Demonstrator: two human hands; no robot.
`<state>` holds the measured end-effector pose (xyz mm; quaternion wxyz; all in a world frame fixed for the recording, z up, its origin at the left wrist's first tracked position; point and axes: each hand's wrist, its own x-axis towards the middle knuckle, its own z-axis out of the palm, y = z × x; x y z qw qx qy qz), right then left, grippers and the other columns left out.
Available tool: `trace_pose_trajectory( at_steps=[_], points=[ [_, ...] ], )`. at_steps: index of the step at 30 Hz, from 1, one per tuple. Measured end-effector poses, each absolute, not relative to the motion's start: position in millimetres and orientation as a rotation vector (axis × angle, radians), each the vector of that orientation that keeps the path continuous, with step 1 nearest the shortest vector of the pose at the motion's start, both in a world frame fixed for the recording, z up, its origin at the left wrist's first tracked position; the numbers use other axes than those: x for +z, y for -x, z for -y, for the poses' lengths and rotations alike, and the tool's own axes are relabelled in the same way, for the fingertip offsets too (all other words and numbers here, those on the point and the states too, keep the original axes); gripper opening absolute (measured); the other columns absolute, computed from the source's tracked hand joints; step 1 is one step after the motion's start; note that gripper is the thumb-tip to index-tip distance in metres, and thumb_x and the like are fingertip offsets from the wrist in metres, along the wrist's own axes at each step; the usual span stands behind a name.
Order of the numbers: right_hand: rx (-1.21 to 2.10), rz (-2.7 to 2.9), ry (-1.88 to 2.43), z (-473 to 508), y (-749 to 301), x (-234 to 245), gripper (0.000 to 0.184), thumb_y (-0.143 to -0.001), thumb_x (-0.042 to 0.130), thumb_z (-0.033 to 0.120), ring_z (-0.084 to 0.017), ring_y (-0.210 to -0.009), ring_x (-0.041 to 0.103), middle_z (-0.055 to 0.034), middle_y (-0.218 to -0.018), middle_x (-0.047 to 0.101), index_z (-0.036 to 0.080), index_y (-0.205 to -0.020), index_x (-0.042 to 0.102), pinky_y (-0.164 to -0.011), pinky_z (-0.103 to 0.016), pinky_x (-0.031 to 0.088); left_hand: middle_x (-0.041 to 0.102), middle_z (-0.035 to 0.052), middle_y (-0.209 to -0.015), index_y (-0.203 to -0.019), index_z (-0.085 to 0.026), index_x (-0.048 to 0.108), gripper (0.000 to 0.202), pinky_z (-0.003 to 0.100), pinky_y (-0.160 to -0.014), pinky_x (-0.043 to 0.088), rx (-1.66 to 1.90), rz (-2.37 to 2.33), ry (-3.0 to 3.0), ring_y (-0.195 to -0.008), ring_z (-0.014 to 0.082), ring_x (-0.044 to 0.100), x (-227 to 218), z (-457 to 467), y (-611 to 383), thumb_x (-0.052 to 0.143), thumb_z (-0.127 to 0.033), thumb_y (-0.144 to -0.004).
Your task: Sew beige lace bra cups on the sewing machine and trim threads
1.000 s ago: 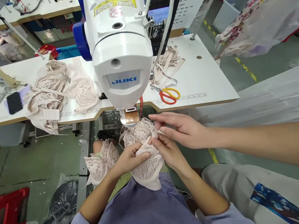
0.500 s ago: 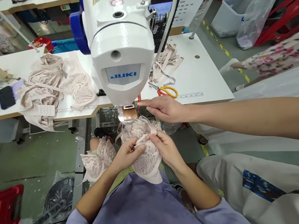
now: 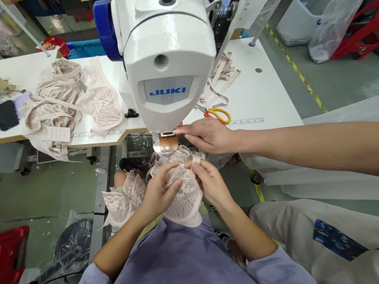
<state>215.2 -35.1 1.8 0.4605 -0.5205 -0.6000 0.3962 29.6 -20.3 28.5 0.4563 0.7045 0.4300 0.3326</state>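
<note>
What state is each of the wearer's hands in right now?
Left hand: on the lace garment, thumb spread; grip unclear.
Right hand: closed, holding a pale strap.

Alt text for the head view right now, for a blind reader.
A person's left hand and right hand handle a beige lace garment at a white JUKI sewing machine, a co-worker's hand pointing at its lower end. Scissors and piled beige garments lie on the white table.

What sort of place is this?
Probably a garment workshop. A JUKI sewing machine stands at the table, pale lacy fabric is piled beside it, and the left hand and right hand are on a lace piece.
</note>
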Motion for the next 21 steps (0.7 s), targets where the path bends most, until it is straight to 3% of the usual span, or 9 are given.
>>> trace_pose_trajectory(
  at_steps=[2, 4, 6, 9, 13, 21],
  points=[
    [0.925, 1.478, 1.154, 19.5, -224.0, 4.3, 0.042, -0.106, 0.027, 0.041, -0.016, -0.043, 0.052, 0.0003, -0.058, 0.059, 0.029, -0.117, 0.065, -0.041, -0.029, 0.04, 0.075, 0.0057, -0.105, -0.136, -0.02, 0.056, 0.037, 0.021, -0.067, 0.051, 0.889, -1.015, -1.936, -0.071, 0.0109, 0.066, 28.9, 14.3, -23.0, 0.055, -0.031, -0.1],
    [0.837, 1.733, 0.995, -10.9, -240.2, 16.8, 0.044, -0.106, 0.026, 0.041, -0.016, -0.043, 0.052, 0.0016, -0.052, 0.055, 0.027, -0.122, 0.065, -0.044, -0.029, 0.044, 0.078, 0.004, -0.098, -0.126, -0.019, 0.065, 0.029, 0.019, -0.069, 0.052, 0.912, -0.962, -2.09, -0.074, 0.0108, 0.07, 29.0, 6.7, -17.1, 0.052, -0.025, -0.101],
    [0.741, 2.075, 0.85, -48.8, -258.5, 34.7, 0.04, -0.103, 0.039, 0.045, -0.016, -0.052, 0.059, 0.0007, -0.056, 0.061, 0.026, -0.125, 0.067, -0.056, -0.029, 0.051, 0.079, 0.0031, -0.091, -0.117, -0.018, 0.071, 0.025, 0.017, -0.067, 0.052, 0.921, -0.963, -2.162, -0.073, 0.0108, 0.073, 29.6, -0.8, -12.9, 0.053, -0.022, -0.1],
    [0.569, 2.244, 0.794, -92.3, -276.0, 55.9, 0.037, -0.1, 0.047, 0.037, -0.016, -0.063, 0.065, -0.0025, -0.068, 0.069, 0.022, -0.126, 0.069, -0.068, -0.03, 0.054, 0.08, 0.0049, -0.096, -0.116, -0.017, 0.072, 0.023, 0.018, -0.068, 0.054, 0.957, -1.006, -2.155, -0.078, 0.0127, 0.075, 32.8, -9.7, -8.9, 0.056, -0.022, -0.099],
    [0.305, 2.362, 0.684, -101.6, -276.9, 59.5, 0.039, -0.101, 0.043, 0.025, -0.015, -0.068, 0.068, -0.0047, -0.08, 0.075, 0.019, -0.133, 0.064, -0.069, -0.028, 0.055, 0.08, 0.006, -0.103, -0.114, -0.018, 0.072, 0.023, 0.02, -0.078, 0.056, 0.905, -0.947, -2.172, -0.09, 0.0151, 0.076, 40.0, -15.2, -2.4, 0.055, -0.023, -0.1],
    [0.405, 2.442, 0.783, -101.6, -280.1, 55.1, 0.041, -0.1, 0.043, 0.029, -0.015, -0.072, 0.07, -0.006, -0.088, 0.077, 0.022, -0.133, 0.066, -0.067, -0.027, 0.053, 0.079, 0.0049, -0.098, -0.116, -0.02, 0.07, 0.022, 0.018, -0.07, 0.052, 0.856, -0.671, -2.175, -0.079, 0.0124, 0.075, 43.0, -13.3, 7.2, 0.055, -0.018, -0.099]
  ],
)
